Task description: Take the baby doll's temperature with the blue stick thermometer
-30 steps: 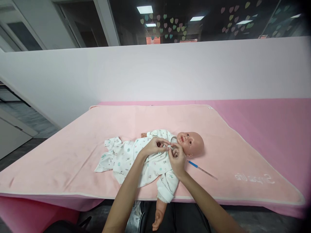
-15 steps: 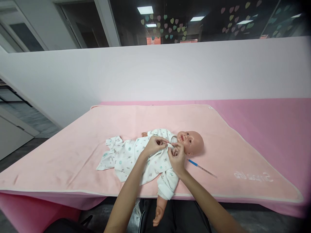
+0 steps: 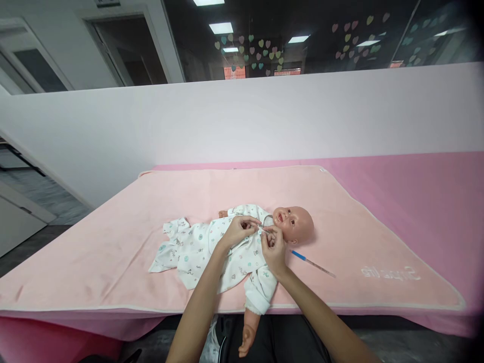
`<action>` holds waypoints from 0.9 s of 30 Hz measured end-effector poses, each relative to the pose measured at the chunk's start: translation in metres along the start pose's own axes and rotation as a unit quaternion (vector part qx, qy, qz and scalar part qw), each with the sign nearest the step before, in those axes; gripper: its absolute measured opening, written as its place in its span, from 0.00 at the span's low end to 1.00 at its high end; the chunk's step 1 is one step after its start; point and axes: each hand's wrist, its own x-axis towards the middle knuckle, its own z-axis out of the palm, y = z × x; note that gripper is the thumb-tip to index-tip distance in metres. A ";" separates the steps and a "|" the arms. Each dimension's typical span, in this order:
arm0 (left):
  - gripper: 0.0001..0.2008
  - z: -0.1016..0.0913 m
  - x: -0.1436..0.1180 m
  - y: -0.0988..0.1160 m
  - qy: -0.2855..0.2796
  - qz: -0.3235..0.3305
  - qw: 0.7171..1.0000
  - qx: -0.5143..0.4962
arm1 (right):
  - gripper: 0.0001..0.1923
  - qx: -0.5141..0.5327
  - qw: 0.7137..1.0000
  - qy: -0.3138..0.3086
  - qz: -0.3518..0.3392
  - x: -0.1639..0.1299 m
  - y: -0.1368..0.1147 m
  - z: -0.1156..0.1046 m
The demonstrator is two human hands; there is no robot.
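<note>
Left hand (image 3: pixel 239 231): fingertips drawn slightly nearer the right hand (image 3: pixel 273 245) at the romper (image 3: pixel 212 247) neckline, now almost meeting. Right hand: fingers closed more tightly on the collar. Camera view: tipped slightly upward, with more ceiling shown.

Infant-care training room, office-type building. Evidence: practice doll (image 3: pixel 264 237) on pink blanket (image 3: pixel 113 252), long padded table (image 3: pixel 434 201). Glass partition (image 3: pixel 302 35) with paper hearts (image 3: pixel 260 50); ceiling light panels (image 3: pixel 222 27).
</note>
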 end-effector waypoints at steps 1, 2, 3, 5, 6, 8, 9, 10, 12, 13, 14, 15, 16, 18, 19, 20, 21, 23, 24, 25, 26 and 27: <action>0.14 -0.001 0.000 0.001 -0.011 0.005 1.000 0.002 | 0.05 0.000 1.000 0.000 -0.001 0.000 0.000 0.000; 0.15 -0.001 0.000 0.002 -0.022 0.012 1.000 0.008 | 0.05 0.000 1.000 0.001 -0.003 0.000 0.000 0.000; 0.16 -0.001 -0.001 0.003 -0.032 0.017 0.999 0.014 | 0.05 -0.001 1.000 0.001 -0.003 -0.001 0.000 -0.001; 0.17 -0.002 -0.001 0.006 -0.044 0.023 0.998 0.029 | 0.05 -0.004 1.000 0.002 -0.002 -0.001 0.001 -0.001; 0.18 -0.002 -0.001 0.007 -0.047 0.024 0.998 0.035 | 0.05 -0.005 1.000 0.002 -0.001 -0.001 0.001 -0.001; 0.20 -0.002 -0.002 0.008 -0.052 0.022 0.998 0.041 | 0.06 -0.004 1.000 0.003 0.002 -0.001 0.002 -0.001; 0.20 -0.002 -0.002 0.008 -0.054 0.021 0.997 0.042 | 0.06 -0.004 1.000 0.004 0.004 -0.001 0.002 -0.001; 0.20 -0.002 -0.002 0.007 -0.057 0.019 0.997 0.042 | 0.06 -0.004 1.000 0.006 0.006 0.000 0.002 -0.001; 0.20 -0.002 -0.002 0.006 -0.058 0.017 0.998 0.036 | 0.05 -0.011 1.000 0.011 0.005 0.001 0.001 -0.002; 0.20 -0.002 -0.002 0.005 -0.058 0.015 0.998 0.031 | 0.05 -0.016 1.000 0.011 0.001 0.001 0.000 -0.002; 0.21 -0.003 -0.002 0.005 -0.057 0.014 0.998 0.025 | 0.06 -0.021 1.000 0.009 -0.006 0.002 -0.002 -0.003; 0.20 -0.003 -0.002 0.005 -0.056 0.011 0.998 0.019 | 0.07 -0.024 1.000 0.006 -0.015 0.002 -0.003 -0.003; 0.20 -0.003 -0.002 0.004 -0.054 0.010 0.998 0.013 | 0.08 -0.027 0.999 0.001 -0.025 0.003 -0.004 -0.004; 0.19 -0.003 -0.002 0.005 -0.047 0.008 0.999 0.003 | 0.10 -0.032 0.999 -0.009 -0.039 0.004 -0.006 -0.005; 0.19 -0.004 -0.002 0.005 -0.043 0.007 0.999 -0.001 | 0.11 -0.037 0.998 -0.015 -0.044 0.004 -0.007 -0.006; 0.19 -0.004 -0.002 0.005 -0.040 0.006 0.999 -0.006 | 0.11 -0.043 0.998 -0.021 -0.048 0.003 -0.007 -0.006; 0.19 -0.004 -0.003 0.005 -0.038 0.005 0.999 -0.010 | 0.12 -0.049 0.997 -0.028 -0.050 0.003 -0.007 -0.006; 0.19 -0.004 -0.003 0.006 -0.037 0.001 0.999 -0.019 | 0.12 -0.057 0.996 -0.036 -0.051 0.003 -0.006 -0.006; 0.19 -0.005 -0.002 0.006 -0.038 0.000 0.999 -0.022 | 0.12 -0.059 0.996 -0.036 -0.050 0.002 -0.005 -0.006; 0.19 -0.005 -0.002 0.006 -0.038 -0.002 0.999 -0.024 | 0.11 -0.060 0.996 -0.034 -0.049 0.002 -0.004 -0.005; 0.19 -0.005 -0.002 0.007 -0.037 -0.004 0.999 -0.026 | 0.11 -0.060 0.997 -0.033 -0.048 0.002 -0.004 -0.005; 0.19 -0.004 -0.002 0.007 -0.036 -0.005 0.999 -0.028 | 0.11 -0.060 0.997 -0.032 -0.047 0.002 -0.003 -0.005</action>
